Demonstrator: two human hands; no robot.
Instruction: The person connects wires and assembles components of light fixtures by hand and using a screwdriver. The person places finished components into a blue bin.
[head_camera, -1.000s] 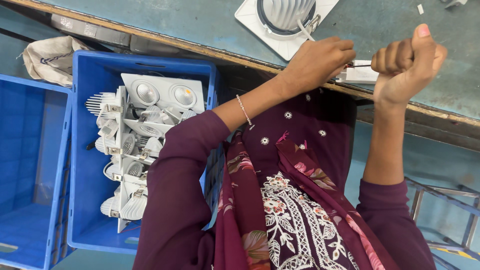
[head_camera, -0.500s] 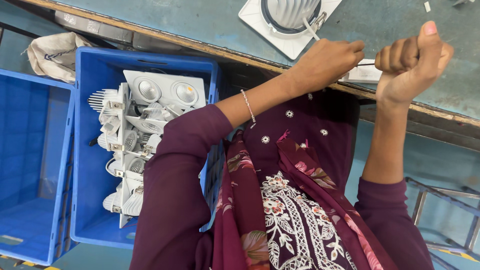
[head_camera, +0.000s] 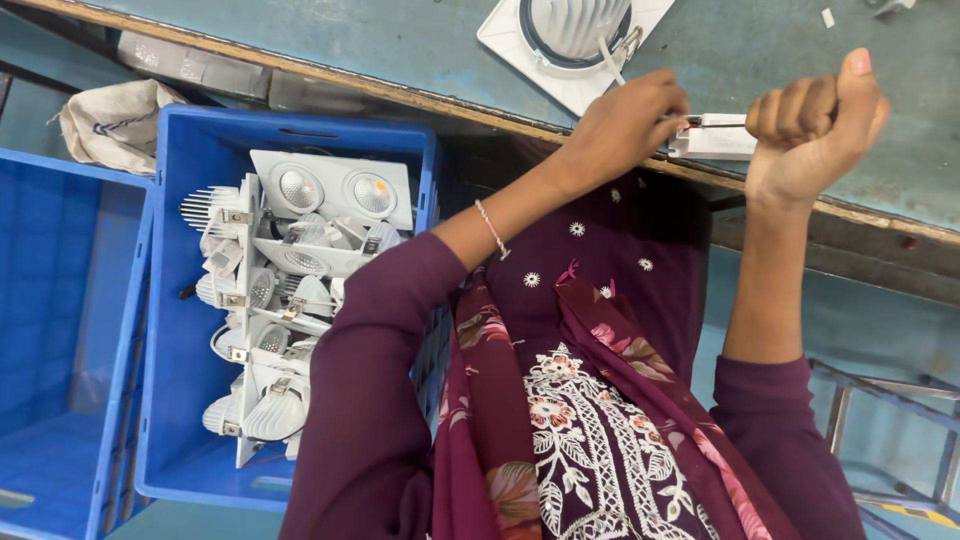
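A: What lay nearest the camera?

B: The person's own lap, in an embroidered maroon tunic, with both maroon sleeves reaching up toward the workbench.

A: And beside the person?

B: On their left stood a blue crate filled with white recessed light fittings, stacked on edge, one twin-lamp unit lying face up on top. A second blue crate stood just beside it, further out. Beyond them a cloth bag sat against the bench.

A: What were the hands doing?

B: They met at the near edge of the bench. The left hand was curled down over one end of a small white box, fingers pinched on it where thin wires came out. A thin bracelet showed on that wrist.

A: The right one?

B: The right hand was clenched into a fist, thumb up, just beside the other end of the box. The wires ran into the fist, so it appeared to grip them, though the fingers hid the contact.

A: Anything further back?

B: A square white light fitting lay on the bench top, just beyond the left hand, with a small white scrap well to its right.
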